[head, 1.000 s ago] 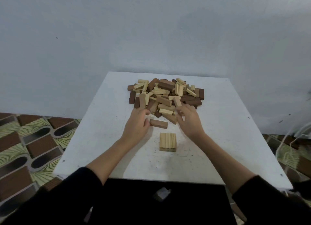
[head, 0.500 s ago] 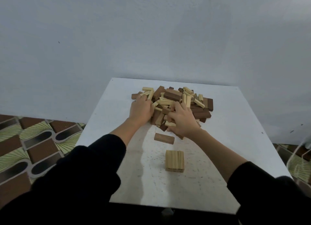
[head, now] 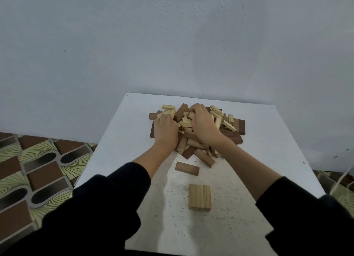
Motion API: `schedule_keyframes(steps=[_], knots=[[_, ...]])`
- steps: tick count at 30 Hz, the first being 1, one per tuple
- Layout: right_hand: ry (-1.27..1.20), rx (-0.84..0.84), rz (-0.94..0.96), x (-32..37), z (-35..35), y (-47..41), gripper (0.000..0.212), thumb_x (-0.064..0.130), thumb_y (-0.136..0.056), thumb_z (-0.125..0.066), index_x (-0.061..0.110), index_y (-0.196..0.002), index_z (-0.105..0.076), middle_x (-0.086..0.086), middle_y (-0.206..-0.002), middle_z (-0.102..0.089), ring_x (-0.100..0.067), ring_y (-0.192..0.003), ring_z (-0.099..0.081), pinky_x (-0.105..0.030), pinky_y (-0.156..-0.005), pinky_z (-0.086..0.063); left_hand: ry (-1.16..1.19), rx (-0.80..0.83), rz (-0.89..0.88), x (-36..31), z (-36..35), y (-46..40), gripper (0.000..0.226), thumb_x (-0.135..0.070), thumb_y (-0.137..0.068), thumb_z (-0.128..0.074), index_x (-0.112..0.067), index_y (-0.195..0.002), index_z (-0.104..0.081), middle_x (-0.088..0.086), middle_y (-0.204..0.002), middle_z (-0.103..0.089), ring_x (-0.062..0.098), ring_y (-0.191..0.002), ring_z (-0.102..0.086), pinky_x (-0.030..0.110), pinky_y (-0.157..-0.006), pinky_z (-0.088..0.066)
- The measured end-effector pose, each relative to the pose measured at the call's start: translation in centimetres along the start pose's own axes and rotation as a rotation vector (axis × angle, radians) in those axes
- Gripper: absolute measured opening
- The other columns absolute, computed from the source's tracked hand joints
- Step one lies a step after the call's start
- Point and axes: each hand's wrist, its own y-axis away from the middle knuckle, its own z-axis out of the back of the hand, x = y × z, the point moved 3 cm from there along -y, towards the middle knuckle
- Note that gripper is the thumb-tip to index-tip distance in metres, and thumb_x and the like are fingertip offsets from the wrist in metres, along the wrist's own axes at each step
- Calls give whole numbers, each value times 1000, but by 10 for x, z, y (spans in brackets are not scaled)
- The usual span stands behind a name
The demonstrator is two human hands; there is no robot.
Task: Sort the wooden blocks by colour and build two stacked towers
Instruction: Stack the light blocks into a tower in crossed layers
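Note:
A mixed pile of pale and dark brown wooden blocks (head: 230, 126) lies at the far middle of the white table (head: 268, 150). My left hand (head: 165, 130) lies on the pile's left side, fingers curled over pale blocks. My right hand (head: 203, 125) reaches onto the pile's top, fingers curled down among the blocks; what each hand grips is hidden under the fingers. One dark brown block (head: 187, 168) lies flat by itself just in front of the pile. Nearer to me, three pale blocks (head: 199, 197) lie side by side as a flat layer.
A plain grey wall stands right behind the table. Patterned brown and green floor (head: 38, 169) shows to the left and right of the table. Bare table surface lies on both sides of the pile and around the pale layer.
Both hands have moved forward from the pile's near edge up onto the pile, the right one reaching its top. The lone brown block and pale layer have stayed put.

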Motion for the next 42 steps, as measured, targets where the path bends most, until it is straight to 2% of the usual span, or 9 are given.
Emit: schedule_keyframes(steps=[5, 13, 17, 20, 24, 29, 34, 37, 42], knots=[[233, 165, 66, 2, -17, -51, 37, -5, -84, -46, 8, -117, -56, -11, -118, -50, -27, -110, -48, -37, -86, -43, 53, -22, 39, -1, -4, 1, 25, -14, -95, -43, -12, -113, -59, 8, -124, -48, 25, -118, -42, 33, -86, -37], [667, 357, 222, 18, -51, -75, 40, 2, -85, -49, 18, -121, -57, -7, -118, -47, -26, -108, -51, -35, -82, -39, 147, -74, 48, 5, -12, -1, 29, -21, -97, -43, -11, -123, -53, 8, -129, -45, 23, -116, -44, 32, -87, -37], [708, 329, 294, 21, -57, -78, 37, 5, -90, -46, 19, -123, -53, -6, -119, -48, -24, -110, -49, -32, -77, -33, 426, -125, 144, 12, -13, -2, 35, -27, -94, -48, -10, -124, -51, 6, -121, -52, 22, -113, -47, 32, -88, -38], [697, 292, 315, 23, -59, -80, 35, 4, -90, -43, 17, -122, -52, -6, -117, -49, -25, -109, -50, -32, -75, -31, 691, -184, 223, 20, -12, 0, 20, -23, -91, -52, -7, -101, -58, 7, -101, -57, 22, -93, -52, 30, -71, -40], [698, 307, 338, 25, -59, -81, 35, 6, -91, -40, 17, -123, -50, -5, -118, -49, -25, -109, -50, -31, -72, -29, 936, -157, 311, 36, -18, 7, 21, -15, -87, -52, -12, -69, -42, 2, -76, -49, 19, -74, -43, 30, -58, -30], [730, 333, 361, 27, -55, -78, 38, 2, -91, -41, 18, -124, -51, -6, -116, -49, -24, -107, -50, -31, -71, -29, 1157, -212, 353, 53, -24, 18, 11, -9, -89, -55, 1, -83, -55, 14, -80, -59, 21, -70, -52, 30, -63, -41], [768, 321, 434, 32, -57, -74, 32, -3, -87, -46, 15, -112, -55, -4, -113, -51, -24, -105, -51, -30, -69, -29, 1279, -246, 361, 62, -22, 33, 8, -8, -93, -51, -7, -89, -58, 2, -79, -59, 5, -68, -52, 11, -60, -40], [700, 269, 422, 37, -53, -68, 28, 0, -89, -44, 13, -111, -54, -4, -112, -52, -23, -104, -51, -29, -69, -31, 1299, -251, 338, 68, -28, 42, 12, -9, -96, -49, -18, -100, -56, -5, -81, -58, 6, -73, -51, 9, -65, -39], [102, 346, 50, 54, -35, -33, 15, 9, -91, -49, 12, -104, -57, 0, -103, -55, -12, -82, -50, -20, -63, -39, 1409, -235, 356, 83, -33, 63, 24, -1, -90, -55, -22, -100, -60, -3, -72, -53, 4, -62, -48, 9, -61, -40]])
